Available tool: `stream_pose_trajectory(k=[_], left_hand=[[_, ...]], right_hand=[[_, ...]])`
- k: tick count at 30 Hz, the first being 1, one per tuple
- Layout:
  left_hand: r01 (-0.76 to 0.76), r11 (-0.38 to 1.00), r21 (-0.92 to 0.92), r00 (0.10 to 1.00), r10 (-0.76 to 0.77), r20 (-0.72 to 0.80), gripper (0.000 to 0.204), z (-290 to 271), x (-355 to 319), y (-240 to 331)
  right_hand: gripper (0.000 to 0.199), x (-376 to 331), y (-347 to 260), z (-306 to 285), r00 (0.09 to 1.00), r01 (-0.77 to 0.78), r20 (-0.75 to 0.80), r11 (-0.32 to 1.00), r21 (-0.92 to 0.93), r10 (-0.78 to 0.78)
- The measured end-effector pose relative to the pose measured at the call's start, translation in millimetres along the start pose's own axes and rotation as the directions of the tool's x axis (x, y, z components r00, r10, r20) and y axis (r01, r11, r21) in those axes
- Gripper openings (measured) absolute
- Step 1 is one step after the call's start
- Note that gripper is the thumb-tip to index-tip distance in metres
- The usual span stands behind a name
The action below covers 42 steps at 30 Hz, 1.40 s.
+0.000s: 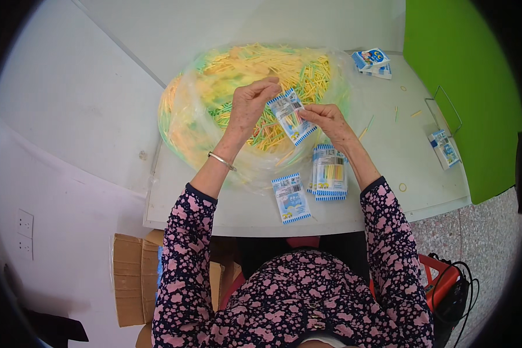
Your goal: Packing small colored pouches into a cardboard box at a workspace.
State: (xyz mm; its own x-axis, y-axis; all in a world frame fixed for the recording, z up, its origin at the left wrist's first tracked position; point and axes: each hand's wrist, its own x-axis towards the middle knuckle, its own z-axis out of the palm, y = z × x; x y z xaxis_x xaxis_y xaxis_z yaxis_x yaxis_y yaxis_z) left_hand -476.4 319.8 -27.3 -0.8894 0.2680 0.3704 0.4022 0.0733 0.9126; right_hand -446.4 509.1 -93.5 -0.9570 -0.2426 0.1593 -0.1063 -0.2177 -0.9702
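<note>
My right hand (332,123) pinches the right edge of a small blue-and-white packet (288,123) with a see-through window, tilted over the big bag. Coloured sticks show through its window. Beside the packet's upper left corner is my left hand (253,103), its fingers pinched together; whatever lies between them is too small to make out. Beneath both hands, a large open clear plastic bag (182,116) is full of thin yellow, green and pink sticks (313,72). Closer to me are a stack of filled packets (330,172) and, left of it, a single packet (291,198).
More packets (372,62) lie at the back right, and a small pile (444,149) sits near the green panel (464,87). A wire stand (445,110) leans there. Loose sticks and rubber bands (402,187) dot the white table (388,211). A cardboard box (129,278) stands below, left.
</note>
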Motion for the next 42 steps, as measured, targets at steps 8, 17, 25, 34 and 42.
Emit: stream_pose_trajectory(k=[8, 17, 25, 34, 42], left_hand=[[-0.091, 0.958, 0.271, 0.96, 0.157, -0.233, 0.029, -38, 17, 12], [0.091, 0.99, 0.104, 0.976, -0.109, 0.187, 0.026, 4, -14, 8], [0.104, 0.992, -0.077, 0.966, -0.083, 0.244, 0.03, 33, -31, 13], [0.235, 0.962, -0.139, 0.946, -0.194, 0.262, 0.044, 58, -48, 20], [0.321, 0.936, -0.144, 0.913, -0.265, 0.311, 0.039, 81, -70, 31]], right_hand=[[0.025, -2, -4, 2, 0.998, 0.051, -0.032, 0.999, -0.014, -0.052], [0.024, -6, -8, 3, 0.997, 0.069, 0.025, 0.994, 0.083, -0.072], [0.027, -31, -20, -11, 0.979, -0.092, 0.172, 0.99, -0.11, 0.11], [0.025, -65, -26, -19, 0.995, -0.06, 0.081, 0.998, -0.026, 0.062], [0.027, -102, -24, -18, 0.999, -0.04, 0.033, 0.998, 0.039, 0.039]])
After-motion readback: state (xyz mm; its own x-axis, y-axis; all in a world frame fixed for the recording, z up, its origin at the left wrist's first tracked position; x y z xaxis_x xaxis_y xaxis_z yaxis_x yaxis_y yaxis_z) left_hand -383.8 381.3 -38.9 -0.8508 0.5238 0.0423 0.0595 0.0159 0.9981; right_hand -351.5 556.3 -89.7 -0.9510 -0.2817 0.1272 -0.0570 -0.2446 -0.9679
